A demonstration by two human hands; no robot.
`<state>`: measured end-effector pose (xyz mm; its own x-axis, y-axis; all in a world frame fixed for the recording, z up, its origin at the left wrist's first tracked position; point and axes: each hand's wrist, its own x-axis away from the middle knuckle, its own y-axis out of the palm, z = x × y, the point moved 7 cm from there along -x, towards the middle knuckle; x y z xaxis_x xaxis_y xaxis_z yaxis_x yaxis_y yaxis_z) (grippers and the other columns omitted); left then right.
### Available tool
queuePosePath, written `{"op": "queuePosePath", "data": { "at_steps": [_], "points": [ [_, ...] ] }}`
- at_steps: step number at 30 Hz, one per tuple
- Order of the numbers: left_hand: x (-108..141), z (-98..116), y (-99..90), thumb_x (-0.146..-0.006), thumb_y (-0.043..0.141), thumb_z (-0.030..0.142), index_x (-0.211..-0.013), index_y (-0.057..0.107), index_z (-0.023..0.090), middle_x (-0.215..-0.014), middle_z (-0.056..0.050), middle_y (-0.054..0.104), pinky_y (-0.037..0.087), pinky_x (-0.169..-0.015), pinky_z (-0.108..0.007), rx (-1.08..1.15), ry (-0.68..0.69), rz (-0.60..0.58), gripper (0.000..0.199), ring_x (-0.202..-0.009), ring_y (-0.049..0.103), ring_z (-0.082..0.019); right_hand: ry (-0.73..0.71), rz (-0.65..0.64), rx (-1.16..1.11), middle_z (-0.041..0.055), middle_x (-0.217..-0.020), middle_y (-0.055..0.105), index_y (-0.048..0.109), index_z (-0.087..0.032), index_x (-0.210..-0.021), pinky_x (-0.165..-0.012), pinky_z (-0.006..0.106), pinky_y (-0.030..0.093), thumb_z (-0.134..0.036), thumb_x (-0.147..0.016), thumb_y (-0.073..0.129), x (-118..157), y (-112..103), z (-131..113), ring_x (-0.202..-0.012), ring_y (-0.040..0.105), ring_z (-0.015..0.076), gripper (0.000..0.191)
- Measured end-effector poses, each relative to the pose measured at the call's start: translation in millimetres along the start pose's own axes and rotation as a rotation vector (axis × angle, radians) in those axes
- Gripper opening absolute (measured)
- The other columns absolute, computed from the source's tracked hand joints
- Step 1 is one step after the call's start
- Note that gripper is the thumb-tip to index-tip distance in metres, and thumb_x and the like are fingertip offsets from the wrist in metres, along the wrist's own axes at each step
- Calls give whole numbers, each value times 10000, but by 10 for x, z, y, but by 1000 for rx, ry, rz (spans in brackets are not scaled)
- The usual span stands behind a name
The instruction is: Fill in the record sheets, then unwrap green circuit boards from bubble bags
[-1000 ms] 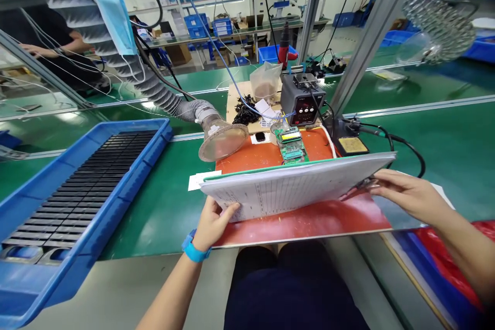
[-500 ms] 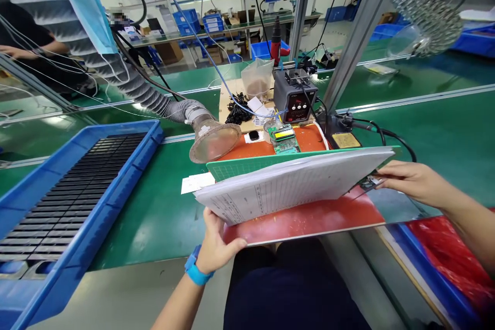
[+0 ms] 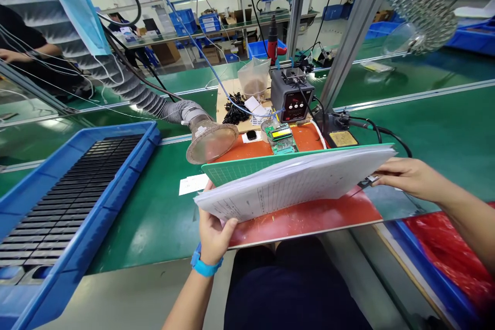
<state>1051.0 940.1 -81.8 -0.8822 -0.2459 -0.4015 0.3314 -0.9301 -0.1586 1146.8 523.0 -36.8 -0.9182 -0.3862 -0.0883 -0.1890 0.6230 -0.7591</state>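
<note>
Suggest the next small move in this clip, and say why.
Probably lower the printed forms flat onto the green grid mat: the left hand and right hand hold them lifted and tilted at opposite edges, with the metal clip beside the right hand.

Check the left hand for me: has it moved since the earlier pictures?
Yes. The left hand, holding the papers, has drawn back toward the person: its blue wristband now sits below the front edge of the orange mat, not level with it.
</note>
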Motion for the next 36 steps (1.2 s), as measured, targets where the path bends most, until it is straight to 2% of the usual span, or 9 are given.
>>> {"op": "queuePosePath", "data": {
  "at_steps": [4, 6, 11, 16, 19, 23, 26, 29, 36],
  "points": [
    [-94, 218, -37, -668, 632, 561, -1256, 322, 259, -1409, -113, 255, 260, -1058, -448, 130, 101, 97, 730, -1288, 297, -280, -23, -6, 8, 74, -839, 664, 713, -185, -884, -785, 268, 496, -467, -697, 619, -4, -1, -4, -794, 604, 170, 351],
    [-126, 279, -11, -633, 642, 595, -1264, 313, 265, -1428, -114, 221, 267, -1051, -461, 129, 118, 61, 784, -1288, 294, -293, -27, -17, 11, 75, -875, 663, 711, -185, -885, -775, 258, 494, -455, -699, 622, -6, 2, -2, -809, 604, 170, 339],
    [-117, 193, -28, -644, 674, 511, -1317, 268, 217, -1421, -137, 216, 242, -1064, -445, -28, 94, 18, 838, -1306, 251, -294, -12, -30, 31, 60, -797, 666, 715, -192, -858, -732, 248, 496, -463, -712, 608, 6, -1, -23, -741, 597, 154, 326],
    [-28, -32, -8, -671, 665, 468, -1276, 314, 198, -1302, -143, 387, 323, -1021, -401, 13, 5, -92, 749, -1227, 381, -266, -19, -22, 35, 64, -779, 669, 719, -184, -827, -710, 252, 495, -480, -701, 613, 20, -8, -60, -719, 598, 157, 338],
    [40, -95, 1, -684, 668, 413, -1214, 375, 179, -1202, -139, 480, 382, -976, -393, 22, -59, -55, 649, -1143, 471, -253, -20, -26, 38, 64, -753, 668, 718, -179, -823, -707, 250, 490, -471, -702, 614, 28, -3, -54, -687, 593, 149, 333],
    [74, -111, 34, -660, 690, 396, -1210, 387, 145, -1153, -155, 517, 410, -948, -419, -40, -150, 2, 676, -1089, 513, -260, -15, -28, 38, 62, -746, 663, 715, -176, -829, -696, 247, 488, -460, -699, 621, 35, -5, -42, -678, 590, 146, 326],
    [49, -102, 19, -645, 689, 422, -1045, 516, 138, -1007, -120, 591, 445, -906, -400, -117, -180, 53, 520, -988, 567, -248, -10, -35, 36, 62, -755, 660, 714, -173, -797, -702, 244, 488, -451, -713, 609, 29, -4, -62, -697, 592, 146, 308],
    [49, -146, 45, -650, 677, 432, -835, 569, 147, -843, -87, 634, 498, -816, -370, -117, -242, 7, 356, -854, 615, -235, -35, -25, 25, 62, -769, 660, 716, -171, -793, -708, 235, 488, -457, -712, 607, 23, -16, -101, -716, 599, 146, 317],
    [115, -200, 21, -676, 657, 425, -902, 577, 127, -916, -112, 654, 484, -841, -383, -111, -265, 47, 383, -904, 613, -245, -40, -41, 41, 42, -755, 666, 710, -191, -709, -682, 224, 499, -443, -737, 591, 35, -8, -47, -722, 609, 151, 280]
  ]
}}
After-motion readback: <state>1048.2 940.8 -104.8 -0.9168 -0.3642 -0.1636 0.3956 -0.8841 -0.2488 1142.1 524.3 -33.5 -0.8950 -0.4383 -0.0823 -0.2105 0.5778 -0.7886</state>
